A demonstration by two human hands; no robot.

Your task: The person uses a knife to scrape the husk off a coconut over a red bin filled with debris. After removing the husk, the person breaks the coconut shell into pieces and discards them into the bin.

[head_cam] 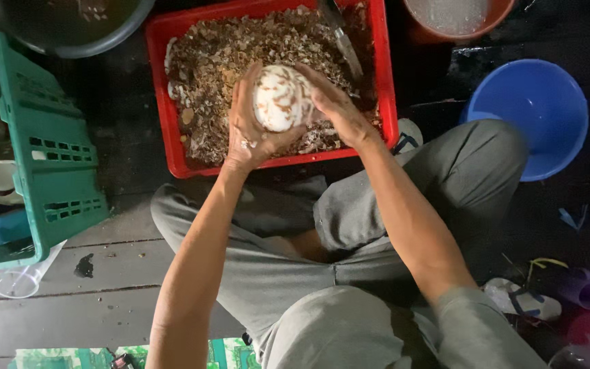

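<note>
A round white peeled coconut (280, 101) with brown flecks is held over a red crate (160, 102). My left hand (247, 126) cups it from the left and below, a ring on one finger. My right hand (336, 106) presses against its right side. The crate is full of brown and white coconut shavings (220, 61). A long knife (343, 37) lies on the shavings at the crate's back right.
A green plastic crate (49, 157) stands at the left, a blue bowl (534, 109) at the right, an orange bucket (455, 17) at the back and a dark basin (69, 27) at the back left. My grey-trousered knees fill the foreground on a wooden floor.
</note>
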